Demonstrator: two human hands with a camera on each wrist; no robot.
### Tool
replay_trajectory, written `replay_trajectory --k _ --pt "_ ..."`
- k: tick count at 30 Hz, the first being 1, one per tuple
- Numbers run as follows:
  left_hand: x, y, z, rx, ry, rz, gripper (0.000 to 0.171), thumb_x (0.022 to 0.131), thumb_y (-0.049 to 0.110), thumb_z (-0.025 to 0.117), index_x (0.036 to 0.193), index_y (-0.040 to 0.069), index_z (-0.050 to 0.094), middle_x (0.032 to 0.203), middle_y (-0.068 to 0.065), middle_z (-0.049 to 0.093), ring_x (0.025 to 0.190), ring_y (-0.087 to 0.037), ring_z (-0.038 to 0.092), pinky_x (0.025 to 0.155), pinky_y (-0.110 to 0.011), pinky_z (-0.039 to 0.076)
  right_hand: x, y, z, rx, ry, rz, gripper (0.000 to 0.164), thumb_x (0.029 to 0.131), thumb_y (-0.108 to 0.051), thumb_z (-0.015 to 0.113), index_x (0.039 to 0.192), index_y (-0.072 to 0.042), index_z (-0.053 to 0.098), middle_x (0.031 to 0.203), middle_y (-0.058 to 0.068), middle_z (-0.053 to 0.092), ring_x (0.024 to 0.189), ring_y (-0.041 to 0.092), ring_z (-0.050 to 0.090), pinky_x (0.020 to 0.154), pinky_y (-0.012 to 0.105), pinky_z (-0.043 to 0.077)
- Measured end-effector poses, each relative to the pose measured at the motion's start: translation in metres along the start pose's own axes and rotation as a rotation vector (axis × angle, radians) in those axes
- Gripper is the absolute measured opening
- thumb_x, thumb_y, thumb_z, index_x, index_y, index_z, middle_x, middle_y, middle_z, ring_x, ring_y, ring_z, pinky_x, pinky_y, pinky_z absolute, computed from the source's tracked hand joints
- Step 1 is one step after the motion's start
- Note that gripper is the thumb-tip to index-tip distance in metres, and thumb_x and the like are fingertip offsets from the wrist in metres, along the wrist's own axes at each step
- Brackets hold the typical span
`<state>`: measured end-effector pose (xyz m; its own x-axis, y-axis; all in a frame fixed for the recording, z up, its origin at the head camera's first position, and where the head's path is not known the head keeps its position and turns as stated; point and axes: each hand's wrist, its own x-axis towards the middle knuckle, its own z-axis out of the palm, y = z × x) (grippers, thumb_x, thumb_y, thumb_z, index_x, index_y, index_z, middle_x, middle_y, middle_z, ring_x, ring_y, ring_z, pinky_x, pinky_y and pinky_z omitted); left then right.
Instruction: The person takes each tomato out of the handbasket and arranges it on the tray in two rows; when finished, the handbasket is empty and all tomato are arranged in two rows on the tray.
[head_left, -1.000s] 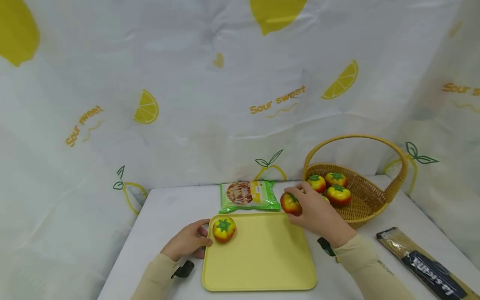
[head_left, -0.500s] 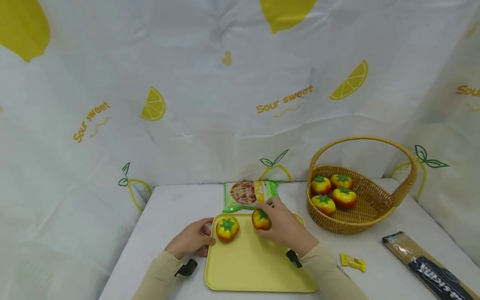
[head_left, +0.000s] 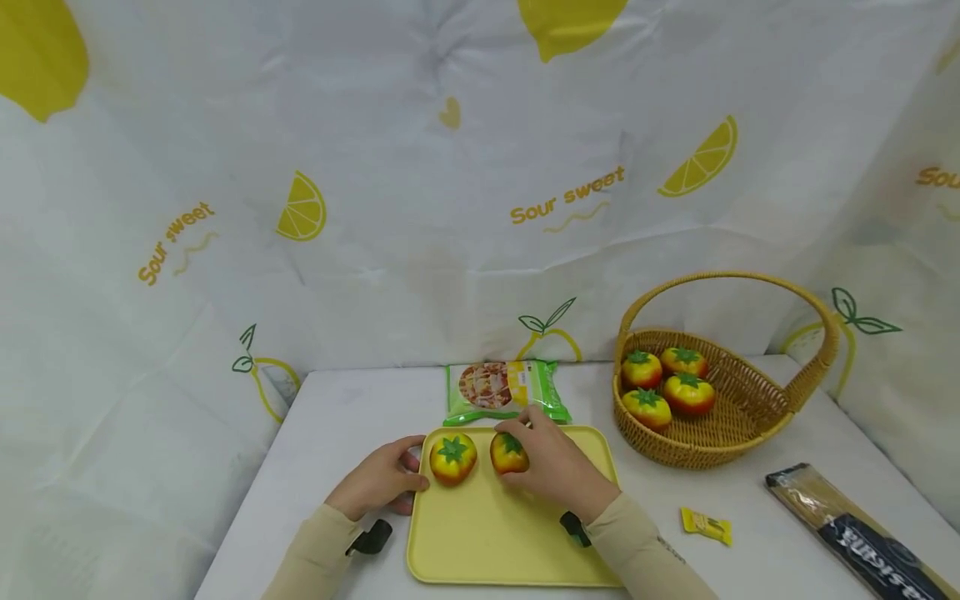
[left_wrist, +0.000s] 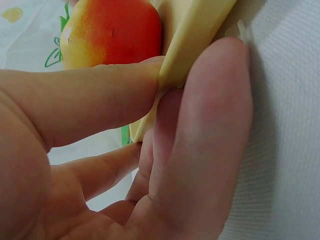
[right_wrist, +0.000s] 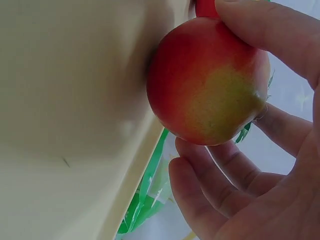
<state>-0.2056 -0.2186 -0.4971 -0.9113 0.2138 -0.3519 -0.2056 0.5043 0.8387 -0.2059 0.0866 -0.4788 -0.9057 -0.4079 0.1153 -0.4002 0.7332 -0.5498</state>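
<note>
A yellow tray (head_left: pixel 517 542) lies on the white table in the head view. My left hand (head_left: pixel 381 480) pinches its left rim, thumb on top and other fingers below, as the left wrist view shows. Just inside that rim sits a yellow-and-red tomato (head_left: pixel 453 460) with a green star-shaped calyx. My right hand (head_left: pixel 561 468) holds a second such tomato (head_left: pixel 507 453) close over the tray's back part, to the right of the first. In the right wrist view my thumb lies on this held tomato (right_wrist: pixel 205 85) and the fingers reach round its far side.
A wicker basket (head_left: pixel 697 455) with a tall handle stands at the back right, with several tomatoes inside. Behind the tray lies a green-and-white food bag (head_left: pixel 495 392). A yellow wrapped candy (head_left: pixel 705 527) and a long dark-labelled packet (head_left: pixel 847 525) lie to the right.
My right hand has carried the tomato left from beside the basket to over the tray, then slightly further left and lower. The left hand keeps its hold on the tray.
</note>
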Motion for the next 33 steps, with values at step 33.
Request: replay_trajectory --k 33 --pt "-0.0048 0.0046 0.0006 -0.010 0.009 0.025 0.078 0.091 0.004 0.083 0.161 0.005 0.047 0.112 -0.013 0.058 0.072 -0.019 0.067 0.066 -0.037 0.068 -0.0028 -0.0067 0.0004 -0.061 -0.049 -0.016 0.075 0.082 -0.029 0.097 0.148 -0.018 0.064 0.132 0.009 0.057 0.115 0.023 0.060 0.097 0.046 0.061"
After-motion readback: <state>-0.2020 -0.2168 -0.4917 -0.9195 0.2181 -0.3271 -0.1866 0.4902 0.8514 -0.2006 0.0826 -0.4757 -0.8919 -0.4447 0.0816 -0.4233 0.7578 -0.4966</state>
